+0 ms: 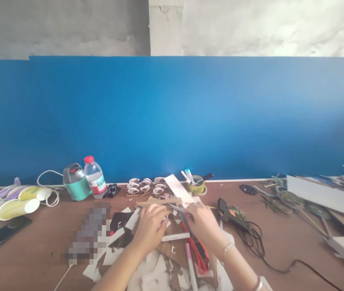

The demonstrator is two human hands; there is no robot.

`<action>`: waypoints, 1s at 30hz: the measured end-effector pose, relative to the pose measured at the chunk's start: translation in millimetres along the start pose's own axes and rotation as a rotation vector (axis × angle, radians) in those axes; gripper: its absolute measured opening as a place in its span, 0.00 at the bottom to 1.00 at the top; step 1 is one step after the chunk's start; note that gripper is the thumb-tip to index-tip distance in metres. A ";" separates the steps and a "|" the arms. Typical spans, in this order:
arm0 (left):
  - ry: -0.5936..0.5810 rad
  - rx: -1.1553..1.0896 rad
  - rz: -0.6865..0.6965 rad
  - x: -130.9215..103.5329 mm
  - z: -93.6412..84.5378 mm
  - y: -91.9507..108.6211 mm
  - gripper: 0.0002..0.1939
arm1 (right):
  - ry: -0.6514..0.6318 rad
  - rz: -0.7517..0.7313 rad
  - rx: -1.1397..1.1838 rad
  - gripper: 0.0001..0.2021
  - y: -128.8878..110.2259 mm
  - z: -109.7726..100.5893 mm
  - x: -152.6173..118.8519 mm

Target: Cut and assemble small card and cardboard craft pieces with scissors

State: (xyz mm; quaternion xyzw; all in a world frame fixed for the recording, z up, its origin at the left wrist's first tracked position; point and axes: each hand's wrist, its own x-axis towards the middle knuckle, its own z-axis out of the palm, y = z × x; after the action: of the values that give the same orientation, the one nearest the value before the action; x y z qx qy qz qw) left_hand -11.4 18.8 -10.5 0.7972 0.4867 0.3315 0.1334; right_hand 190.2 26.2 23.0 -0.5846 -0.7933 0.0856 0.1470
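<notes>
Both hands are over a pile of paper and cardboard scraps point(152, 268) at the front middle of the table. My left hand point(150, 226) has its fingers curled at a brown cardboard strip point(160, 201); what its fingertips grip is hidden. My right hand point(202, 222) closes around a grey metal tool, perhaps a blade or scissors point(176, 208), whose tip points left toward my left hand. Below my right hand lies a red-and-black tool point(200, 252). Beside it are a white marker with a pink cap point(190, 264) and a small white strip point(175, 237).
Behind the hands stand small white-and-black cutouts point(146, 187) and a green tape roll with pens point(196, 186). A bottle point(95, 178) and teal container point(77, 186) are back left. Paper cups point(18, 208) lie far left. A glue gun point(232, 214) with its cord is at right.
</notes>
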 end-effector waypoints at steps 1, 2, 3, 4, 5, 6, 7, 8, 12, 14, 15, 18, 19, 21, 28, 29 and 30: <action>-0.030 0.010 0.021 -1.2 0.9 3.0 0.16 | 0.010 0.058 -0.055 0.15 6.9 -1.7 0.8; -0.066 0.018 0.036 -2.4 2.1 5.7 0.17 | -0.002 0.102 -0.101 0.16 13.6 -2.6 1.4; -0.100 0.030 0.042 -3.6 3.5 7.9 0.17 | -0.034 0.134 -0.135 0.17 19.3 -2.6 1.7; -0.133 0.045 0.042 -4.6 4.7 9.5 0.17 | -0.074 0.148 -0.152 0.17 23.8 -1.6 1.9; -0.160 0.060 0.042 -5.4 5.6 10.8 0.17 | -0.099 0.150 -0.157 0.18 26.8 0.0 2.1; -0.176 0.072 0.043 -6.0 6.2 11.5 0.17 | -0.116 0.145 -0.156 0.18 28.4 2.1 2.4; -0.180 0.078 0.048 -6.3 6.3 11.9 0.17 | -0.120 0.136 -0.151 0.18 28.7 4.2 2.8; -0.172 0.074 0.056 -6.4 6.2 12.0 0.17 | -0.116 0.126 -0.146 0.18 28.2 6.3 3.4; -0.103 -0.006 0.053 -5.0 6.7 9.3 0.15 | -0.120 0.097 -0.120 0.22 25.3 10.4 5.9; -0.086 -0.037 0.009 -3.9 9.5 5.8 0.13 | -0.123 0.081 -0.105 0.26 25.9 10.4 6.5; -0.079 -0.048 -0.016 -3.3 11.5 3.5 0.13 | -0.121 0.075 -0.099 0.27 26.7 10.2 6.5; -0.006 -0.090 -0.086 -1.6 16.8 -3.0 0.13 | -0.098 0.061 -0.080 0.27 29.7 8.9 5.9; 0.039 -0.124 -0.119 -0.9 17.5 -4.3 0.11 | -0.086 0.056 -0.070 0.26 30.6 8.2 5.5; 0.148 -0.220 -0.207 0.6 16.6 -4.7 0.07 | -0.070 0.043 -0.042 0.24 32.0 6.2 4.6; 0.265 -0.665 -0.536 5.6 3.1 9.3 0.05 | -0.133 0.081 0.078 0.13 31.9 -12.1 0.0; 0.272 -0.718 -0.571 6.3 1.7 11.5 0.08 | -0.139 0.082 0.103 0.13 32.3 -15.8 -1.2; 0.275 -0.764 -0.602 6.9 0.3 13.6 0.11 | -0.151 0.079 0.125 0.12 33.4 -19.4 -2.5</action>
State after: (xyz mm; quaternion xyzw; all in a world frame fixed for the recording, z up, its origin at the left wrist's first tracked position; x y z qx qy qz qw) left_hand 0.2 18.1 -0.6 0.4648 0.5519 0.5348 0.4397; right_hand 227.5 33.2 30.7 -0.5970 -0.7715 0.1846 0.1193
